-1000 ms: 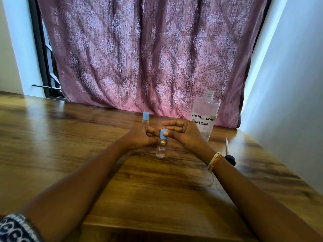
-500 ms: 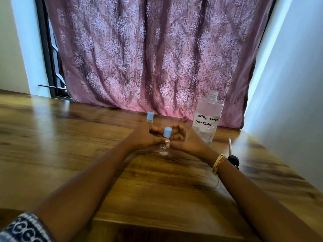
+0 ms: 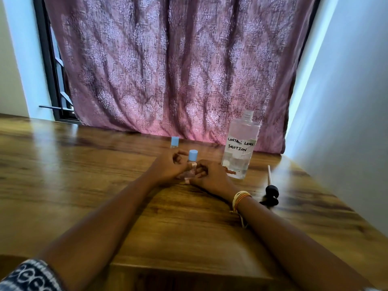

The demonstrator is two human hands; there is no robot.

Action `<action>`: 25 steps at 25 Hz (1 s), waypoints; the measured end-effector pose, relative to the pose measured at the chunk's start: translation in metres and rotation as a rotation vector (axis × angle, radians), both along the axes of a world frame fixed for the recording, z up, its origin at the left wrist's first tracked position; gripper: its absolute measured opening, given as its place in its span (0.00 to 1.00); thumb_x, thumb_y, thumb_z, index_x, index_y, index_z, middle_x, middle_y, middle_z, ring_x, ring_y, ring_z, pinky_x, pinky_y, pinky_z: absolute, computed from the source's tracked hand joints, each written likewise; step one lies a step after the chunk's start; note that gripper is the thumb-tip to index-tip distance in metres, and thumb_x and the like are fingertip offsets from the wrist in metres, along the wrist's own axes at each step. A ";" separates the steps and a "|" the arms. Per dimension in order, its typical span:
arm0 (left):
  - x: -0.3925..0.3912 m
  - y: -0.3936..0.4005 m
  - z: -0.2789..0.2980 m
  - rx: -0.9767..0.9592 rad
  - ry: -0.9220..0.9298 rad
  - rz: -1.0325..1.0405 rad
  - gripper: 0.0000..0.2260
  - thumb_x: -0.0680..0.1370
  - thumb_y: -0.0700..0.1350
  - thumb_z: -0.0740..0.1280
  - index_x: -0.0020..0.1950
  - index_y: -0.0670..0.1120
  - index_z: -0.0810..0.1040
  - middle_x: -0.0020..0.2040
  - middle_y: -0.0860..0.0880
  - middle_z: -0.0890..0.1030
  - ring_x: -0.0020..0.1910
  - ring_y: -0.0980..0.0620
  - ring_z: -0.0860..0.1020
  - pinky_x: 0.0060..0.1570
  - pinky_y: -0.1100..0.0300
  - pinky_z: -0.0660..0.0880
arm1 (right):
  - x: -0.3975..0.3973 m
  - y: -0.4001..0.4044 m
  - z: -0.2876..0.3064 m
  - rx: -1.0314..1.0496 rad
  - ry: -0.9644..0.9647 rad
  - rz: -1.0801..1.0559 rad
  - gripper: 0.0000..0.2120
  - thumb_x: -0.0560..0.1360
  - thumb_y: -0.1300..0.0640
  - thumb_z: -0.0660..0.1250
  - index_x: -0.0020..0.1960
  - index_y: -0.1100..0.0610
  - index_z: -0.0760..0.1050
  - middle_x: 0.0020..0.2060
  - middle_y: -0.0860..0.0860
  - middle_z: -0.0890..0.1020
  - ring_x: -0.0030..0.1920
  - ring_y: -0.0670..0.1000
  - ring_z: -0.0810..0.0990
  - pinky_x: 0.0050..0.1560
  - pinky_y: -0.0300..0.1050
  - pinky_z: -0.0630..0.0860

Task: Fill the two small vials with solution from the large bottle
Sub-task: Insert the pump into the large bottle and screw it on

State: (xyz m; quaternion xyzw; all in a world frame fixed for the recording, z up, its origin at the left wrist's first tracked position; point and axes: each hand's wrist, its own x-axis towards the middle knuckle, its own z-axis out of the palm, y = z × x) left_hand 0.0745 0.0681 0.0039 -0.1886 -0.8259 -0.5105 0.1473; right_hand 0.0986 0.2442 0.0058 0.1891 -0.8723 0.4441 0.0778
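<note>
A small clear vial (image 3: 191, 164) with a light blue cap stands upright on the wooden table (image 3: 84, 185) between my two hands. My left hand (image 3: 168, 168) holds its body from the left, fingers curled. My right hand (image 3: 210, 177) touches the vial's lower body from the right with curled fingers. A second blue-capped vial (image 3: 174, 142) stands just behind my left hand, its lower part hidden. The large clear bottle (image 3: 240, 148), uncapped and labelled "contact lens solution", stands to the right with a little liquid at the bottom.
A black pump cap with a white tube (image 3: 271, 189) lies on the table right of my right wrist. A purple patterned curtain (image 3: 178, 70) hangs behind the table. A pale wall (image 3: 346, 122) runs close along the right side.
My right hand has come off the vial's blue cap and dropped to its lower body. The capped vial now stands on the table between both hands.
</note>
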 end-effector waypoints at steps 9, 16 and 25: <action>0.042 0.045 0.030 0.086 0.429 0.034 0.08 0.70 0.37 0.71 0.45 0.40 0.73 0.36 0.41 0.75 0.33 0.52 0.72 0.32 0.69 0.68 | 0.028 0.062 0.028 0.109 0.177 -0.355 0.06 0.69 0.64 0.65 0.42 0.58 0.81 0.39 0.51 0.83 0.43 0.50 0.79 0.41 0.35 0.73; 0.044 0.094 0.064 0.015 0.472 0.086 0.05 0.71 0.40 0.69 0.44 0.45 0.74 0.39 0.49 0.75 0.33 0.57 0.71 0.33 0.62 0.70 | 0.061 0.150 0.025 0.360 -0.128 -0.633 0.02 0.72 0.54 0.67 0.43 0.47 0.77 0.51 0.57 0.77 0.51 0.55 0.74 0.50 0.44 0.71; -0.011 0.141 0.113 0.045 -0.061 -0.085 0.35 0.71 0.48 0.75 0.73 0.43 0.62 0.70 0.40 0.69 0.63 0.42 0.73 0.52 0.56 0.71 | 0.064 0.154 0.041 -0.313 -0.390 -0.381 0.09 0.77 0.65 0.61 0.43 0.61 0.79 0.36 0.56 0.77 0.34 0.53 0.77 0.31 0.44 0.77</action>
